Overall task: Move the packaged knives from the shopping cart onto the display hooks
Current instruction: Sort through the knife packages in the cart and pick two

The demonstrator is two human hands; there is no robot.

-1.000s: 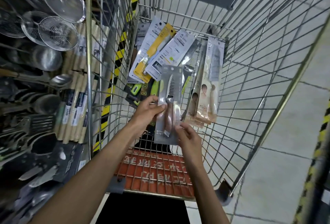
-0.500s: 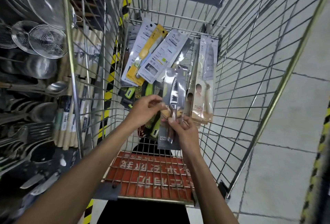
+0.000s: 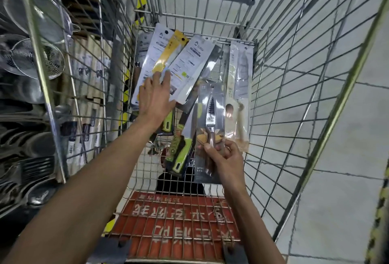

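Observation:
Inside the wire shopping cart (image 3: 280,99) lie several packaged knives. My right hand (image 3: 223,156) grips a grey pack with a serrated, wooden-handled knife (image 3: 210,120) by its lower half, holding it upright above the cart floor. My left hand (image 3: 155,95) reaches forward with straight fingers and touches the white packs at the far end, a yellow-handled knife pack (image 3: 166,57) and a white-card pack (image 3: 189,68). A green-handled knife pack (image 3: 179,154) lies below between my hands. A tall clear pack with a pale-handled knife (image 3: 240,87) leans on the right.
Left of the cart, a display rack holds wire strainers (image 3: 31,59), ladles, spatulas and wooden rolling pins (image 3: 88,87). A red plastic child-seat flap (image 3: 179,228) closes the cart's near end. Grey floor tiles (image 3: 347,158) lie to the right.
My left hand has let go of the grey serrated-knife pack and reached forward onto the white packs. My right hand now holds that pack alone, shifted slightly right.

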